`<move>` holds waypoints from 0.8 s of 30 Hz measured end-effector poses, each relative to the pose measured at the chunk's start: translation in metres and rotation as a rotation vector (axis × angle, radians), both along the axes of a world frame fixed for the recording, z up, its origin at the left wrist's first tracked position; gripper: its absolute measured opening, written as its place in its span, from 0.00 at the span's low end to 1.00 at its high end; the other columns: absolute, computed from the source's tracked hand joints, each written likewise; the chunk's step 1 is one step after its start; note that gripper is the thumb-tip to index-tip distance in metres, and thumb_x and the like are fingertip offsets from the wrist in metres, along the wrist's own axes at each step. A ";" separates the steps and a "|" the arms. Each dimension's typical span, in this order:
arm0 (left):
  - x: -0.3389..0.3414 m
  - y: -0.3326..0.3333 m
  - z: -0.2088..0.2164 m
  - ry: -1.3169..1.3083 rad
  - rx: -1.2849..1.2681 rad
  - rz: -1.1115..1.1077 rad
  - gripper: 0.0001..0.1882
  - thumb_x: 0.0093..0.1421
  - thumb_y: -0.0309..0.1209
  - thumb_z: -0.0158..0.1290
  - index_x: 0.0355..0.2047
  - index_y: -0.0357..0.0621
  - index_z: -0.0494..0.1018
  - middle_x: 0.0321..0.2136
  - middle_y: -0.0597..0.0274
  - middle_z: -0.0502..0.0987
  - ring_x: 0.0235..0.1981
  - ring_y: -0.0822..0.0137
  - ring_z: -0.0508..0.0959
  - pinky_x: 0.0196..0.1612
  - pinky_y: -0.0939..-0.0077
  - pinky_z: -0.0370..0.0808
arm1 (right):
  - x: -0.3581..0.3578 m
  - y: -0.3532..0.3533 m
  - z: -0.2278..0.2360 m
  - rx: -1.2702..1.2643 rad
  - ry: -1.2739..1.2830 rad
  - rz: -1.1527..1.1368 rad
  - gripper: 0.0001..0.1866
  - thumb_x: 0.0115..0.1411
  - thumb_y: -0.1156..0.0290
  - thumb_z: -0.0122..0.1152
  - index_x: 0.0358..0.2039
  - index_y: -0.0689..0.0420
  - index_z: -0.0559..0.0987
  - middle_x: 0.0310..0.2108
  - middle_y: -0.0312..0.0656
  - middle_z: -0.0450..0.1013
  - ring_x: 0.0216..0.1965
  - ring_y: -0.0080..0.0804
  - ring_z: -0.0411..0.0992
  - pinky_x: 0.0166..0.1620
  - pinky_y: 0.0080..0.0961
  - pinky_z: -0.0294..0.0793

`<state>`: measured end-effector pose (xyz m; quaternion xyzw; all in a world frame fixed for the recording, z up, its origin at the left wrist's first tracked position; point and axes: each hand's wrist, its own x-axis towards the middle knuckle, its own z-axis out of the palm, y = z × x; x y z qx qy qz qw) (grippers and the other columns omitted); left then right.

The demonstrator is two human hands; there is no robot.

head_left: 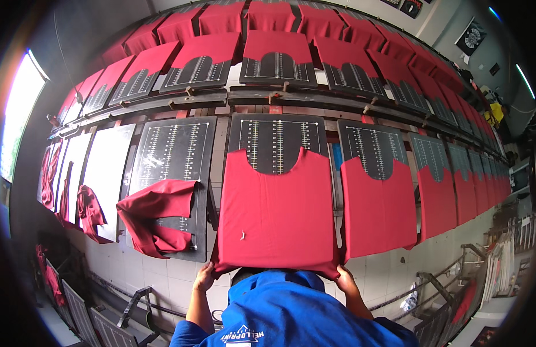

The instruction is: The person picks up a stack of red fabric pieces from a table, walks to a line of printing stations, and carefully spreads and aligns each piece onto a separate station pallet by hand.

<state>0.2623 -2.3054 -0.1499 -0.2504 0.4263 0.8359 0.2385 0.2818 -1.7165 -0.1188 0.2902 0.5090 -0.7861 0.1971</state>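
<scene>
Head view: left hand [204, 276] and right hand [346, 280] pinch the lower corners of a red fabric panel [276, 214], seemingly straightening it over a dark board [265, 130]; next likely calls for even tension.

The person wears a bright royal-blue, short-sleeved fabric T-shirt [291, 303], softly creased across the front. A small white print [243, 336] of lettering with an angular outline marks the chest. Loose blue sleeves [188, 335] leave the forearms [199, 309] bare, as are the left hand [204, 277] and right hand [346, 280].
</scene>
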 end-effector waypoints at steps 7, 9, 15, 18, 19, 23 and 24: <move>0.012 0.008 -0.006 -0.150 -0.257 -0.060 0.15 0.68 0.44 0.50 0.41 0.47 0.76 0.39 0.67 0.79 0.45 0.70 0.76 0.49 0.69 0.71 | 0.041 -0.011 -0.003 0.190 -0.393 -0.169 0.27 0.66 0.49 0.54 0.60 0.49 0.69 0.55 0.33 0.70 0.55 0.31 0.65 0.56 0.38 0.62; 0.021 0.002 -0.008 -0.117 -0.744 -0.317 0.20 0.66 0.44 0.52 0.44 0.38 0.76 0.43 0.53 0.81 0.47 0.61 0.79 0.49 0.65 0.74 | 0.039 -0.008 -0.007 0.373 -0.465 -0.053 0.24 0.66 0.53 0.56 0.56 0.53 0.72 0.47 0.34 0.72 0.47 0.29 0.70 0.47 0.33 0.69; -0.075 0.021 0.125 0.145 -0.898 -1.144 0.13 0.62 0.36 0.54 0.41 0.42 0.80 0.32 0.51 0.83 0.38 0.52 0.83 0.41 0.62 0.78 | -0.074 0.006 0.076 0.418 -0.434 0.691 0.21 0.68 0.55 0.54 0.42 0.63 0.79 0.34 0.44 0.80 0.27 0.26 0.77 0.28 0.21 0.74; -0.181 0.048 0.139 0.522 -1.223 -0.968 0.10 0.60 0.28 0.52 0.40 0.39 0.77 0.32 0.47 0.80 0.36 0.46 0.80 0.39 0.59 0.77 | -0.188 -0.028 0.132 0.464 0.018 0.584 0.14 0.69 0.61 0.53 0.44 0.60 0.78 0.33 0.38 0.78 0.30 0.20 0.74 0.31 0.21 0.73; -0.213 0.064 0.132 0.842 -1.377 -0.573 0.16 0.58 0.26 0.53 0.48 0.39 0.73 0.39 0.41 0.76 0.41 0.43 0.76 0.42 0.52 0.72 | -0.223 -0.043 0.132 0.707 0.193 0.506 0.17 0.68 0.63 0.54 0.51 0.61 0.75 0.41 0.42 0.79 0.40 0.28 0.77 0.42 0.26 0.77; -0.353 0.112 0.116 1.015 -1.668 -0.298 0.27 0.58 0.25 0.53 0.59 0.41 0.66 0.46 0.47 0.70 0.48 0.46 0.69 0.54 0.55 0.67 | -0.351 -0.090 0.124 1.239 0.720 0.445 0.26 0.64 0.68 0.56 0.62 0.61 0.67 0.60 0.54 0.67 0.62 0.48 0.65 0.63 0.36 0.65; -0.373 0.118 0.111 1.058 -1.737 -0.283 0.28 0.58 0.26 0.54 0.60 0.42 0.65 0.47 0.48 0.70 0.49 0.48 0.69 0.54 0.55 0.66 | -0.375 -0.086 0.103 1.341 0.844 0.479 0.28 0.64 0.67 0.57 0.64 0.59 0.65 0.62 0.53 0.64 0.63 0.50 0.62 0.65 0.37 0.61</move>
